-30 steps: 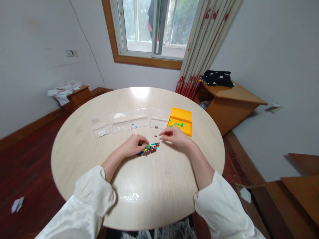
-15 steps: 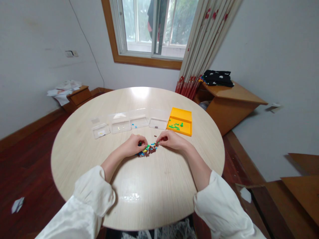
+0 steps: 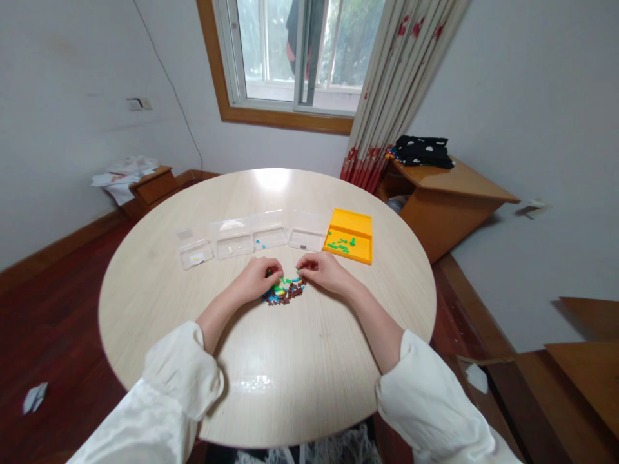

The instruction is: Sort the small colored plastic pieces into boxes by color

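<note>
A pile of small toy building bricks [image 3: 293, 293], mostly brown with some blue, green and yellow, lies on the round table between my hands. At its left side, my left hand [image 3: 258, 278] curls with thumb and fingers pinched on a small green brick [image 3: 282, 280]; more green shows inside the curled fingers. Over the pile's upper right edge, my right hand [image 3: 323, 270] has its fingertips pressed together. Whatever is in that pinch is too small to name. The left hand partly hides the pile.
Beyond the pile, several clear plastic boxes with raised lids stand in a row, one box [image 3: 235, 247] holding pale bits and another box [image 3: 271, 238] blue ones. A yellow case [image 3: 363, 256] with green bricks is at the right end. The round table [image 3: 300, 361] has a curved edge.
My right hand has moved left and slightly up along the pile's edge, hiding the loose brown brick beyond it. The left hand has shifted slightly left and up.
</note>
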The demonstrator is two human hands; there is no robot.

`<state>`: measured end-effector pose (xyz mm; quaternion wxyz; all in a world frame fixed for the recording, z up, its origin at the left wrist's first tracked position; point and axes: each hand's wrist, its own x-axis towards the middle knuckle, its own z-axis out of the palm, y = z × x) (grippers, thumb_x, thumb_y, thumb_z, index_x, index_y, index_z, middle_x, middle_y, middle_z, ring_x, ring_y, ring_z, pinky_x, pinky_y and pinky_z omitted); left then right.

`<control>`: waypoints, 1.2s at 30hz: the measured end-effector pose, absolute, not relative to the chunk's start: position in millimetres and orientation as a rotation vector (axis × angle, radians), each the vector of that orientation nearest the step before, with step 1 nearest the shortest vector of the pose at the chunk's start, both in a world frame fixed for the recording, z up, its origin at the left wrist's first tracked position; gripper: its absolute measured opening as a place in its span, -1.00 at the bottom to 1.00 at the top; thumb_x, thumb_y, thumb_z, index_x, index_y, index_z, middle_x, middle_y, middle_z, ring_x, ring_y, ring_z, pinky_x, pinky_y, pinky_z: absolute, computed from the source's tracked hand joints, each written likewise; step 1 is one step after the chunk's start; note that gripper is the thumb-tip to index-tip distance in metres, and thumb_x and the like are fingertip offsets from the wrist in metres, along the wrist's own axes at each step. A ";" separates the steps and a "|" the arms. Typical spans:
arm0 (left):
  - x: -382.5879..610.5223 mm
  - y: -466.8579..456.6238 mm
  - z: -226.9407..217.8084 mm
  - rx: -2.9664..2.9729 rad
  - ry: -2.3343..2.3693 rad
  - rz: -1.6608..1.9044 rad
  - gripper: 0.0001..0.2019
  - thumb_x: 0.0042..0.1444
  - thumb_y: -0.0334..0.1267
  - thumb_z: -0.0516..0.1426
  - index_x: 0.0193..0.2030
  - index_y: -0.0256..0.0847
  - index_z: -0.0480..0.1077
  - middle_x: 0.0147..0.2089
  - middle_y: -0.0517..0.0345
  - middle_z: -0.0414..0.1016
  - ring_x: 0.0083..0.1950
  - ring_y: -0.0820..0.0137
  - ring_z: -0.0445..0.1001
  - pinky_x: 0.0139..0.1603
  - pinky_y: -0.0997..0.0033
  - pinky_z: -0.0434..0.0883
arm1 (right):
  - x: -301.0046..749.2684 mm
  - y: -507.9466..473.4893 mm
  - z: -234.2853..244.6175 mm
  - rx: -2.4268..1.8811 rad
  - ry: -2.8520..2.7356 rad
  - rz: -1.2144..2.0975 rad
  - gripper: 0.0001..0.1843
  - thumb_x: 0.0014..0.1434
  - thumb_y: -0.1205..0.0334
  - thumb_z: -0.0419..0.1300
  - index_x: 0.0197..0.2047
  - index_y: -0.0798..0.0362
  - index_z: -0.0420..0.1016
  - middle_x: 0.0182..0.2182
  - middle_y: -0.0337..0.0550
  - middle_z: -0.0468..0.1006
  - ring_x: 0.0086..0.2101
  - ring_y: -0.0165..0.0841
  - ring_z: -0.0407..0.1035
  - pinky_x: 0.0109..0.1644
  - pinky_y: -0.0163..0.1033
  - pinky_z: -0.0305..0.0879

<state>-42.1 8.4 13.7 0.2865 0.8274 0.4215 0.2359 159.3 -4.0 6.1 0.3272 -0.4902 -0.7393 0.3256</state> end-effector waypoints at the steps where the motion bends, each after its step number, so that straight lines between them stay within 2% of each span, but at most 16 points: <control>1: -41.9 8.4 14.0 2.208 1.130 0.643 -0.83 0.00 -0.31 0.03 -0.44 -0.28 0.44 -0.54 0.19 0.42 -0.49 0.47 0.29 -0.41 0.49 0.23 | 158.3 -4.1 5.6 -1.271 -1.923 0.857 -0.87 -0.02 0.40 0.16 -0.36 0.15 0.52 -0.49 -0.20 0.51 -0.45 -0.45 0.34 -0.33 -0.34 0.27; 9: -39.4 7.8 17.6 2.073 1.175 0.808 -0.85 -0.03 -0.27 0.05 -0.46 -0.27 0.39 -0.53 0.20 0.40 -0.48 0.47 0.28 -0.41 0.48 0.24 | 152.4 -7.4 11.7 -1.236 -1.859 0.849 -0.83 -0.03 0.41 0.17 -0.31 0.16 0.53 -0.46 -0.19 0.52 -0.44 -0.46 0.33 -0.31 -0.33 0.27; 14: -40.0 11.0 15.1 1.940 1.168 0.923 -0.84 -0.06 -0.23 0.06 -0.47 -0.27 0.37 -0.57 0.23 0.32 -0.51 0.49 0.25 -0.45 0.49 0.20 | 149.5 -8.2 12.2 -1.238 -1.888 0.789 -0.87 -0.03 0.40 0.21 -0.35 0.15 0.55 -0.47 -0.20 0.52 -0.45 -0.46 0.30 -0.32 -0.34 0.25; 21: -42.1 14.5 13.0 1.711 1.112 0.994 -0.83 -0.09 -0.17 0.10 -0.48 -0.25 0.33 -0.60 0.26 0.30 -0.59 0.50 0.25 -0.54 0.49 0.21 | 145.9 -8.0 9.8 -1.228 -1.872 0.782 -0.89 -0.01 0.40 0.18 -0.38 0.15 0.54 -0.46 -0.19 0.54 -0.44 -0.45 0.33 -0.29 -0.32 0.27; 28: -55.8 27.6 9.6 1.760 1.346 1.166 -0.84 -0.07 -0.21 0.08 -0.48 -0.25 0.40 -0.51 0.17 0.43 -0.47 0.43 0.34 -0.44 0.45 0.26 | 144.3 -8.1 9.6 -1.212 -1.844 0.766 -0.84 0.01 0.41 0.16 -0.32 0.15 0.55 -0.42 -0.17 0.56 -0.41 -0.44 0.35 -0.26 -0.31 0.28; 31: -63.3 33.8 5.8 1.828 1.485 1.115 -0.80 -0.04 -0.23 0.06 -0.41 -0.27 0.47 -0.44 0.10 0.50 -0.44 0.39 0.37 -0.38 0.41 0.29 | 143.8 -8.6 10.8 -1.209 -1.856 0.737 -0.85 0.03 0.39 0.16 -0.33 0.15 0.55 -0.40 -0.15 0.57 -0.41 -0.44 0.35 -0.27 -0.32 0.27; 36: -67.0 35.8 2.7 1.957 1.595 0.949 -0.74 -0.01 -0.31 0.03 -0.30 -0.30 0.54 -0.35 0.03 0.55 -0.40 0.35 0.39 -0.31 0.36 0.33 | 142.2 -9.9 11.7 -1.208 -1.851 0.751 -0.91 0.02 0.39 0.18 -0.39 0.14 0.52 -0.49 -0.21 0.51 -0.47 -0.47 0.30 -0.34 -0.35 0.23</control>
